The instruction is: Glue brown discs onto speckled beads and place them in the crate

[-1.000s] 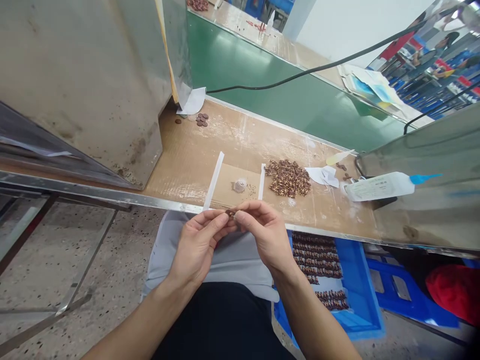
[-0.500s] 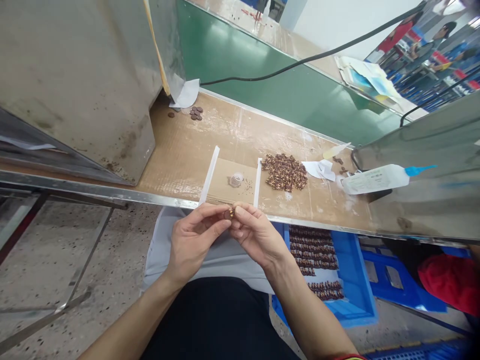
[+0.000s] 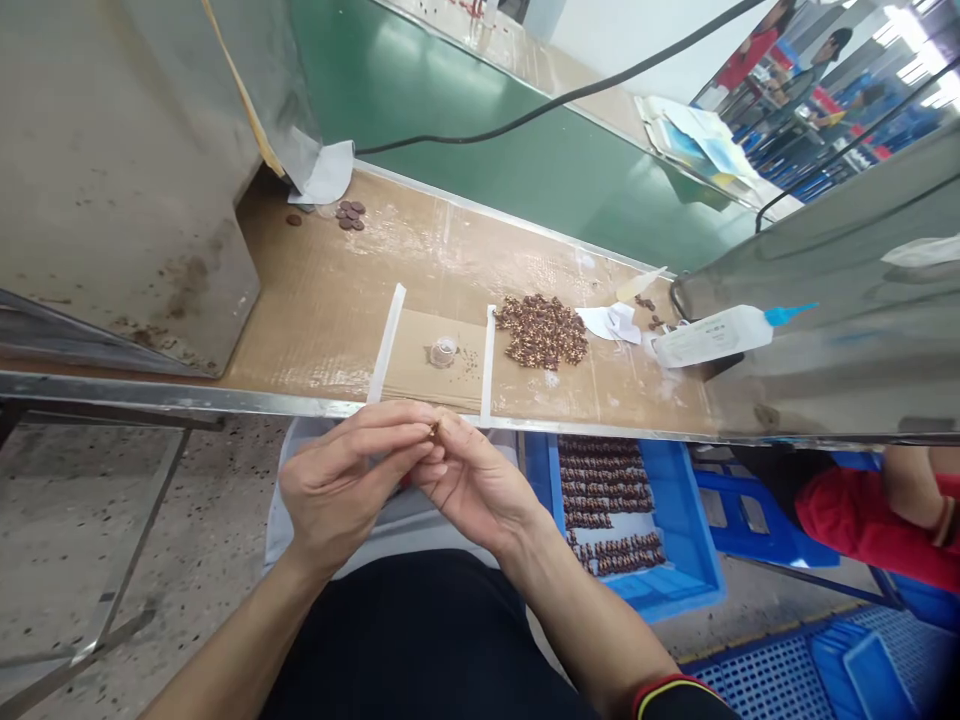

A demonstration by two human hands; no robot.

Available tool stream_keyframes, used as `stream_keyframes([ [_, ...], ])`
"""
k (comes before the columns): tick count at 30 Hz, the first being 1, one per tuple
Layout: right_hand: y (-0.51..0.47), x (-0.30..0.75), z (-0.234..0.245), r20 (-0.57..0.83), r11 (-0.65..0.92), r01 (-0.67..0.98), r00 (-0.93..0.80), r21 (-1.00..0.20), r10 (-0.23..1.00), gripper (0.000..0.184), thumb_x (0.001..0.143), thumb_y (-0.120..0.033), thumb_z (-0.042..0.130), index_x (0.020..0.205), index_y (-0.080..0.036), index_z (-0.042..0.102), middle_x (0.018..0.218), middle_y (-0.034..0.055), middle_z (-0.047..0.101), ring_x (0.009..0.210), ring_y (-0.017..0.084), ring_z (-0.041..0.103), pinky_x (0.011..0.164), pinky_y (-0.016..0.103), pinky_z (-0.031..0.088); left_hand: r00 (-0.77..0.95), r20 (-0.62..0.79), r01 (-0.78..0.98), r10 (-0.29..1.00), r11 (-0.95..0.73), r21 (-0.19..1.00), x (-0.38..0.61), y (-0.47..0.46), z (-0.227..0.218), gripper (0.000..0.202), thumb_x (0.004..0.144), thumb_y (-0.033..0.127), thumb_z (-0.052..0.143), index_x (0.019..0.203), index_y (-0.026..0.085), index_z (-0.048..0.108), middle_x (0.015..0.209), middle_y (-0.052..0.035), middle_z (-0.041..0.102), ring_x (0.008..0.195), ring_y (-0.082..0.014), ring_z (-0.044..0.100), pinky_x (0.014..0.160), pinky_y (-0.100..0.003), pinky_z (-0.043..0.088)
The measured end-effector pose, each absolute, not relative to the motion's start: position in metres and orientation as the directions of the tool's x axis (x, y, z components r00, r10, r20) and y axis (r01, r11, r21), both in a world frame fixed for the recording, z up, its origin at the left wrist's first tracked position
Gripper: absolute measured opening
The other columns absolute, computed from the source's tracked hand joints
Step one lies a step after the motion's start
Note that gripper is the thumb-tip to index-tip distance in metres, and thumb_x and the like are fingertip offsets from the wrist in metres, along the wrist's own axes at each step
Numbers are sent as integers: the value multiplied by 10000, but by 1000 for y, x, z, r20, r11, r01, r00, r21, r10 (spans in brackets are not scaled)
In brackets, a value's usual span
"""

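Observation:
Just in front of the bench edge, my left hand (image 3: 341, 490) and my right hand (image 3: 484, 485) meet with their fingertips closed on one small brown-and-gold piece (image 3: 434, 430). Most of that piece is hidden by the fingers, and its exact kind cannot be made out. Beyond the hands, a small clear round cup (image 3: 442, 350) sits on a cardboard sheet (image 3: 401, 350) with tiny bits scattered beside it. To the right lies a heap of small brown-and-gold pieces (image 3: 544, 332).
A blue crate (image 3: 694, 540) with rows of similar pieces stands below the bench at right. A white bottle with a blue tip (image 3: 712, 338) lies on the right, near a metal housing (image 3: 847, 340). Brown discs (image 3: 351, 214) lie at the back left. A person's red sleeve (image 3: 862, 520) shows at right.
The camera view has turned, so the bench sits further left. Both hands still hold the small piece; their fingers now cover more of it, and the left fingers lie closer together.

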State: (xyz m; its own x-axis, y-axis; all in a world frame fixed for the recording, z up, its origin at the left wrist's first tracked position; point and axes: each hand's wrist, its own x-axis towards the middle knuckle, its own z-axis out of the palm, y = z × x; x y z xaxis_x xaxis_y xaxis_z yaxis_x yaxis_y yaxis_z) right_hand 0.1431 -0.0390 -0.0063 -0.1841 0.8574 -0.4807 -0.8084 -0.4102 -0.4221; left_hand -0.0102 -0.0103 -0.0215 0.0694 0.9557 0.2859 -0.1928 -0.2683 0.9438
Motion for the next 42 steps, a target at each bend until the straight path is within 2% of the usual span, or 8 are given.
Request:
stream_keyframes([
  [3, -34, 170, -9, -424, -272, -691, 55, -670, 904, 324, 808, -396, 1069, 997, -256, 847, 1023, 1, 786, 820, 117, 640, 740, 231, 577, 25, 164, -264, 986, -152, 952, -12, -3, -18, 223, 939, 179, 951, 1112, 319, 940, 1149, -33, 890, 1074, -244, 836, 1075, -396, 672],
  [6, -29, 216, -21, -80, -19, -130, 485, -991, 871, 214, 894, -394, 986, 1050, -295, 879, 1075, 16, 830, 917, 178, 704, 924, 339, 614, 32, 17, -398, 999, -3, 918, -16, 13, -23, 198, 944, 232, 958, 1138, 257, 925, 1098, -47, 882, 975, -205, 845, 1038, -357, 692],
  [8, -28, 244, -31, 172, 13, 299, 513, -954, 841, 130, 966, -375, 913, 1074, -304, 897, 1110, 32, 848, 1033, 223, 740, 1045, 399, 593, 53, -59, -461, 997, 77, 884, -18, 24, -30, 229, 906, 252, 993, 1123, 233, 921, 1114, -56, 882, 946, -189, 848, 1008, -327, 700],
  [11, -26, 264, -39, 291, 22, 568, 387, -822, 875, 91, 1028, -350, 842, 1080, -316, 908, 1105, 38, 865, 1070, 247, 769, 1054, 430, 591, 59, -118, -500, 991, 131, 856, -18, 37, -42, 264, 865, 289, 1025, 1099, 222, 922, 1109, -63, 882, 940, -182, 847, 968, -294, 703],
  [17, 4, 238, -13, 414, 228, 519, 276, -824, 867, 111, 1053, -314, 825, 1133, -305, 901, 1118, 27, 877, 1062, 233, 820, 1003, 434, 673, 59, -144, -523, 988, 154, 838, -18, 44, -50, 249, 876, 280, 1018, 1106, 238, 931, 1084, -47, 876, 939, -166, 830, 992, -276, 688],
  [21, 32, 217, -1, 500, 341, 594, 121, -728, 858, 164, 1063, -215, 793, 1105, -332, 901, 1122, 8, 868, 1069, 219, 818, 991, 421, 686, 41, -138, -547, 990, 138, 825, -19, 42, -53, 253, 890, 271, 1005, 1131, 237, 932, 1114, -58, 876, 965, -173, 829, 1022, -283, 680],
  [28, 47, 214, -14, 567, 412, 726, -37, -550, 823, 205, 1121, -197, 730, 1127, -337, 880, 1096, -1, 873, 1018, 226, 798, 943, 439, 645, 49, -160, -581, 986, 158, 799, -18, 40, -50, 223, 876, 249, 1003, 1088, 231, 937, 1067, -51, 878, 952, -177, 835, 979, -264, 684],
  [42, 51, 218, -18, 561, 468, 734, -144, -492, 815, 206, 1163, -216, 686, 1140, -329, 857, 1120, 1, 868, 1010, 228, 781, 954, 452, 615, 91, -133, -570, 987, 161, 806, -19, 42, -50, 179, 948, 235, 951, 1126, 238, 930, 1054, -49, 869, 993, -173, 824, 1007, -278, 674],
])
